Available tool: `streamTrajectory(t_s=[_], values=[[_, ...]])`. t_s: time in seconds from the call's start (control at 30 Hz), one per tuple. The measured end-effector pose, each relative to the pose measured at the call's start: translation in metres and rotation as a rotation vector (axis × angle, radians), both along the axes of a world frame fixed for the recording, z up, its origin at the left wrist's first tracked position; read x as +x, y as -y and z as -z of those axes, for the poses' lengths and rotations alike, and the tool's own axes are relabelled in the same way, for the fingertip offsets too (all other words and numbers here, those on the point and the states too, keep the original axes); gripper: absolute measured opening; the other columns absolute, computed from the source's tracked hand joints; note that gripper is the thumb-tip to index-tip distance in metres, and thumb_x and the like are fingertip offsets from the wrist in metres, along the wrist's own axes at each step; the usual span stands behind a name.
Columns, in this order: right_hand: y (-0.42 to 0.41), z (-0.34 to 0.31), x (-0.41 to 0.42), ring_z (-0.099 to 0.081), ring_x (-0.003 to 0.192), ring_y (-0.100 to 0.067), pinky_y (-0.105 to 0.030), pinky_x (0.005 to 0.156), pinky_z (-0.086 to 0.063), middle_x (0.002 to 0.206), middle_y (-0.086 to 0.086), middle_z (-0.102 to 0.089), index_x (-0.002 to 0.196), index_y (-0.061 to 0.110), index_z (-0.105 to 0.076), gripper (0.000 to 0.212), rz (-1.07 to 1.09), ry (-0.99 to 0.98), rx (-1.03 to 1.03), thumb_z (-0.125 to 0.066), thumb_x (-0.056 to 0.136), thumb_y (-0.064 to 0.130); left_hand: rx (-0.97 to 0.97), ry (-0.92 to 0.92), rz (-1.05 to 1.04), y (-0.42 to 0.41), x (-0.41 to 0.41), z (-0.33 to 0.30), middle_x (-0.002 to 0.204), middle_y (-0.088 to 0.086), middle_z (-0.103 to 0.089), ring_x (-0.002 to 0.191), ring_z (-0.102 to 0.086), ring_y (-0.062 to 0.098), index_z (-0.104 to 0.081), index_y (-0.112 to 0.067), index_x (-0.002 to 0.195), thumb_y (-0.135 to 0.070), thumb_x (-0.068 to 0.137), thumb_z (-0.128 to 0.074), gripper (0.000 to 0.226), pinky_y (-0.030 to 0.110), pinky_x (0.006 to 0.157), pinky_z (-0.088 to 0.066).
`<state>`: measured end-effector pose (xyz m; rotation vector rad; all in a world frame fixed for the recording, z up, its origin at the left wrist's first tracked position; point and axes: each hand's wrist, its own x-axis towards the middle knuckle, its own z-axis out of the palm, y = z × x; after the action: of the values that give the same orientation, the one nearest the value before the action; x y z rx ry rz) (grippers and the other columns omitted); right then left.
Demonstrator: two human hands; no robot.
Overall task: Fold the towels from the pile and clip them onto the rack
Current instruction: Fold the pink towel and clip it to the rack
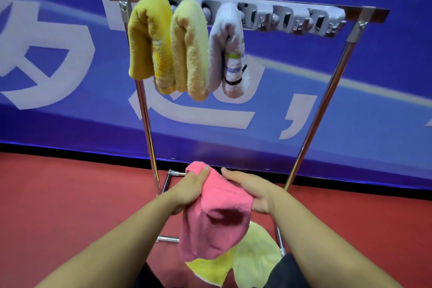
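A pink towel [215,220] hangs between my hands in front of the chrome rack [322,100]. My left hand [189,188] grips its upper left part, thumb on top of the cloth. My right hand [252,189] holds its right edge, fingers under the fabric. On the rack's grey clip bar [292,21] hang three folded towels: a dark yellow one [145,40], a pale yellow one [189,47] and a white one with stripes [226,54]. Pale yellow-green towels [252,257] lie in a pile on the floor below the pink one.
The clips on the right half of the bar hold nothing. The rack's base tubes [167,238] rest on a red floor [70,194]. A blue banner wall [374,124] stands close behind the rack.
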<state>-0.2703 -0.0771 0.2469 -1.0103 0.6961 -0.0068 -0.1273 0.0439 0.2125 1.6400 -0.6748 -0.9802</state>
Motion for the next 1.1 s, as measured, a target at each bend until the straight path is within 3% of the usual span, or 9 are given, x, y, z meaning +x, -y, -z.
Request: streamTrajectory(t_s=[0.1, 0.23, 0.3, 0.43, 0.57, 0.67, 0.8, 1.0, 1.1], values=[[-0.002, 0.016, 0.000, -0.070, 0.113, -0.022, -0.035, 0.095, -0.058, 0.123, -0.012, -0.072, 0.138, 0.010, -0.058, 0.058, 0.033, 0.063, -0.096, -0.077, 0.086, 0.023, -0.060, -0.129, 0.003, 0.004, -0.005, 0.002, 0.124, 0.021, -0.070, 0.114, -0.068, 0.021, -0.059, 0.003, 0.128, -0.045, 0.107, -0.044, 0.055, 0.034, 0.102, -0.053], [-0.006, 0.023, -0.001, -0.075, 0.102, -0.020, -0.039, 0.095, -0.059, 0.118, -0.007, -0.074, 0.136, 0.027, -0.055, 0.069, 0.016, -0.029, -0.389, -0.089, 0.076, 0.028, -0.053, -0.354, 0.056, 0.001, -0.014, -0.011, 0.122, 0.035, -0.066, 0.112, -0.066, 0.042, -0.061, 0.011, 0.126, -0.060, 0.099, -0.050, 0.077, 0.046, 0.101, -0.053], [-0.009, 0.023, 0.000, -0.075, 0.101, -0.020, -0.042, 0.097, -0.058, 0.115, -0.007, -0.076, 0.129, 0.022, -0.063, 0.065, 0.030, -0.037, -0.445, -0.091, 0.072, 0.032, -0.035, -0.411, 0.111, -0.001, -0.021, -0.022, 0.129, 0.035, -0.063, 0.121, -0.061, 0.047, -0.061, 0.010, 0.129, -0.067, 0.098, -0.044, 0.086, 0.049, 0.107, -0.050], [-0.014, 0.012, -0.002, -0.076, 0.088, -0.018, -0.031, 0.081, -0.062, 0.102, -0.010, -0.079, 0.113, 0.007, -0.073, 0.042, 0.050, -0.045, -0.528, -0.089, 0.076, 0.018, -0.024, -0.428, 0.125, -0.004, -0.025, -0.035, 0.109, 0.022, -0.076, 0.095, -0.075, 0.029, -0.072, 0.003, 0.115, -0.063, 0.101, -0.040, 0.075, 0.036, 0.083, -0.063], [-0.012, 0.001, -0.007, -0.072, 0.073, -0.011, -0.022, 0.063, -0.058, 0.099, -0.009, -0.078, 0.113, 0.006, -0.074, 0.033, 0.206, 0.006, -0.582, -0.081, 0.081, 0.003, -0.034, -0.433, 0.132, -0.003, -0.031, -0.040, 0.088, 0.008, -0.080, 0.075, -0.077, 0.015, -0.070, -0.003, 0.114, -0.049, 0.106, -0.040, 0.055, 0.025, 0.064, -0.060], [-0.012, -0.002, -0.007, -0.075, 0.084, -0.021, -0.031, 0.073, -0.062, 0.103, -0.014, -0.078, 0.117, 0.006, -0.072, 0.029, 0.270, 0.112, -0.446, -0.073, 0.088, 0.000, -0.006, -0.476, 0.151, -0.006, -0.034, -0.040, 0.114, 0.016, -0.076, 0.096, -0.076, 0.022, -0.066, -0.002, 0.131, -0.059, 0.103, -0.039, 0.069, 0.031, 0.081, -0.061], [-0.009, -0.004, -0.010, -0.073, 0.103, -0.031, -0.042, 0.091, -0.059, 0.112, -0.017, -0.076, 0.121, 0.009, -0.070, 0.028, 0.271, 0.241, -0.313, -0.067, 0.094, 0.002, -0.011, -0.691, 0.175, -0.004, -0.037, -0.041, 0.137, 0.026, -0.062, 0.128, -0.060, 0.038, -0.065, -0.001, 0.133, -0.077, 0.093, -0.040, 0.090, 0.049, 0.113, -0.043], [0.012, -0.018, -0.024, -0.069, 0.112, -0.021, -0.036, 0.099, -0.056, 0.120, -0.007, -0.073, 0.122, 0.014, -0.071, 0.027, 0.353, 0.112, -0.535, -0.068, 0.096, 0.010, -0.208, -0.759, 0.014, -0.001, -0.038, -0.054, 0.130, 0.025, -0.066, 0.114, -0.068, 0.036, -0.066, 0.004, 0.129, -0.048, 0.096, -0.063, 0.061, 0.045, 0.100, -0.054], [0.025, -0.023, -0.034, -0.070, 0.111, -0.025, -0.040, 0.100, -0.055, 0.116, -0.010, -0.075, 0.116, 0.011, -0.073, 0.023, 0.486, 0.161, -0.381, -0.069, 0.094, 0.008, -0.296, -0.689, -0.125, 0.000, -0.025, -0.056, 0.127, 0.018, -0.065, 0.110, -0.065, 0.032, -0.050, -0.002, 0.146, -0.026, 0.088, -0.077, 0.068, 0.048, 0.105, -0.050]])
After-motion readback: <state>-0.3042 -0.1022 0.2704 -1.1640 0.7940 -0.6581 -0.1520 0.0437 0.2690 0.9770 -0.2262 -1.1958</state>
